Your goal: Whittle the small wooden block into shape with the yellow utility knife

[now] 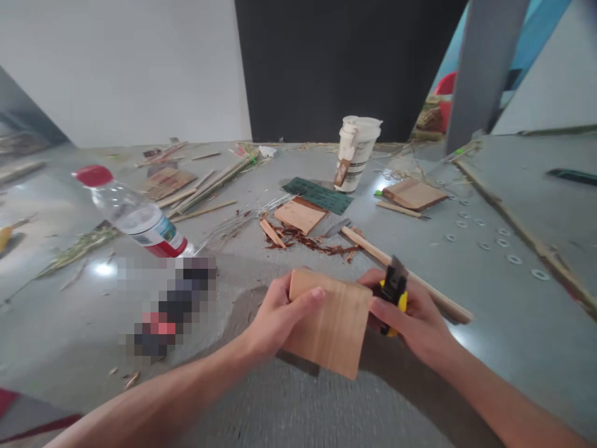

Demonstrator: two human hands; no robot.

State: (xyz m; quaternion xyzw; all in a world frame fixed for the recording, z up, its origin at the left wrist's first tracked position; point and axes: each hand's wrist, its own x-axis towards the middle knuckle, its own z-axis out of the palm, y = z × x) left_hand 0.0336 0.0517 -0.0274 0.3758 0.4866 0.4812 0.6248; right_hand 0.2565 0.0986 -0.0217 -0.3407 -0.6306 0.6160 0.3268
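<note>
My left hand (pixel 278 312) grips the left edge of a square piece of light wood (pixel 332 325), thumb lying across its top face. My right hand (pixel 414 316) is closed around a yellow and black utility knife (pixel 394 287), its blade end pointing up beside the wood's right edge. Both hands hover low over the grey table (pixel 504 311), near its front.
A long wooden stick (pixel 401 269) lies just behind my hands. Reddish shavings (pixel 308 239), wood pieces (pixel 301 214), a green sheet (pixel 319 194) and a paper cup (pixel 357 152) sit further back. A water bottle (pixel 135 214) lies at left. Small washers (pixel 513 258) dot the right.
</note>
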